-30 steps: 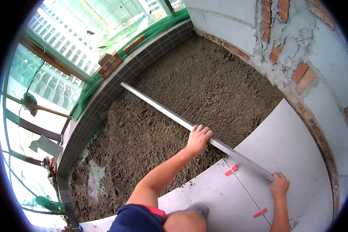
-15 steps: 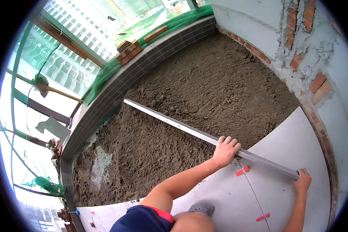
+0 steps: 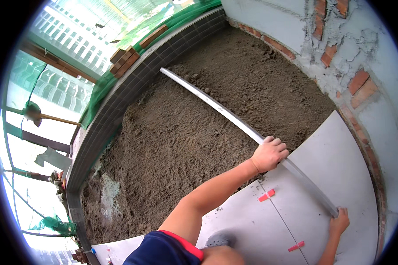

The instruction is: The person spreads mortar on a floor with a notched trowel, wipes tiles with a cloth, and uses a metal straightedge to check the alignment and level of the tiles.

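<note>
Bar (image 3: 227,113) spanned sand (image 3: 163,145), near end over tiles (image 3: 323,172). Left hand (image 3: 270,154) clamped around bar partway along, right hand (image 3: 340,221) around near end; wide spacing likely steadied length. Red clips (image 3: 264,197) straddled joint (image 3: 282,218), presumably aligning tiles.

Upper L you've got stacked brown rectangular bricks (image 3: 125,65) nr green mesh netting (image 3: 101,90); R, pale grey block wall (image 3: 384,128).

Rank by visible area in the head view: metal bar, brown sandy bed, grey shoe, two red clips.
1. Brown sandy bed
2. Metal bar
3. Grey shoe, partly hidden
4. Upper red clip and lower red clip: they look alike, so unranked
</note>
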`<state>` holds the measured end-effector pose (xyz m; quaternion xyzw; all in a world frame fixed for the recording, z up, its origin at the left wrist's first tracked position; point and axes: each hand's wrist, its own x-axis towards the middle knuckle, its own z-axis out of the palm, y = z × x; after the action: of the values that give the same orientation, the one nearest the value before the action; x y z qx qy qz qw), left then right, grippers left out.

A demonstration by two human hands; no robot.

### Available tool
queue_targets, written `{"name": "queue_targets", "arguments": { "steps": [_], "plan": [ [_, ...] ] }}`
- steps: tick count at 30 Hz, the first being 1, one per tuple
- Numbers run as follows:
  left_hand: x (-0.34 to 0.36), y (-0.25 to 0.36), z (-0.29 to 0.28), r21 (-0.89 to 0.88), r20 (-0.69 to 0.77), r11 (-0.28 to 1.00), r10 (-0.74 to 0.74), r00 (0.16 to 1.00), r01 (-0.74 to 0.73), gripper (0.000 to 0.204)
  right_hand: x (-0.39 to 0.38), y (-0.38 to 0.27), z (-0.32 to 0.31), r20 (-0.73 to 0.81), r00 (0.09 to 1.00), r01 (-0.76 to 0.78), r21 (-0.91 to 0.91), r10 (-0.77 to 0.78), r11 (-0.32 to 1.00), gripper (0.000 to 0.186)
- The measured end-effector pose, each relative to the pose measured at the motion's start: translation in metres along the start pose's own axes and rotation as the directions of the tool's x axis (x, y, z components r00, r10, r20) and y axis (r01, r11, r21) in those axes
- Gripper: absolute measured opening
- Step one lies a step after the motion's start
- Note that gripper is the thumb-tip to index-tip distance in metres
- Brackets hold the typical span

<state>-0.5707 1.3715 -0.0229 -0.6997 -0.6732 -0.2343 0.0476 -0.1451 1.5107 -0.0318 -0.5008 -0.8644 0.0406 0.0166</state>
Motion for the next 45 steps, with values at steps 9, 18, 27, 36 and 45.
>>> {"name": "queue_targets", "arguments": {
  "steps": [9,18,27,36,45],
  "plan": [
    [0.073,0.063,0.056,-0.18,0.121,0.936,0.325,0.938,-0.301,0.013,-0.104,0.062,-0.015,0.041,0.961,-0.274,0.044,0.273,0.961,0.033],
    [0.112,0.135,0.074,-0.277,-0.032,0.869,0.419,0.907,-0.411,0.004,-0.182,0.088,-0.015,-0.033,0.901,-0.43,0.074,0.433,0.9,0.038],
    [0.115,0.177,0.107,-0.297,0.037,0.87,0.422,0.906,-0.393,0.005,-0.22,0.148,0.0,-0.043,0.923,-0.378,0.08,0.382,0.922,0.038],
    [0.16,0.088,0.118,-0.087,0.071,0.971,0.23,0.971,-0.223,0.011,-0.074,0.097,-0.005,-0.095,0.941,-0.322,0.041,0.324,0.946,0.036],
    [0.159,-0.041,0.058,0.054,0.079,0.998,0.031,0.996,-0.035,0.037,0.029,-0.01,-0.004,0.028,0.982,-0.186,-0.003,0.186,0.983,0.04]
  ]
}}
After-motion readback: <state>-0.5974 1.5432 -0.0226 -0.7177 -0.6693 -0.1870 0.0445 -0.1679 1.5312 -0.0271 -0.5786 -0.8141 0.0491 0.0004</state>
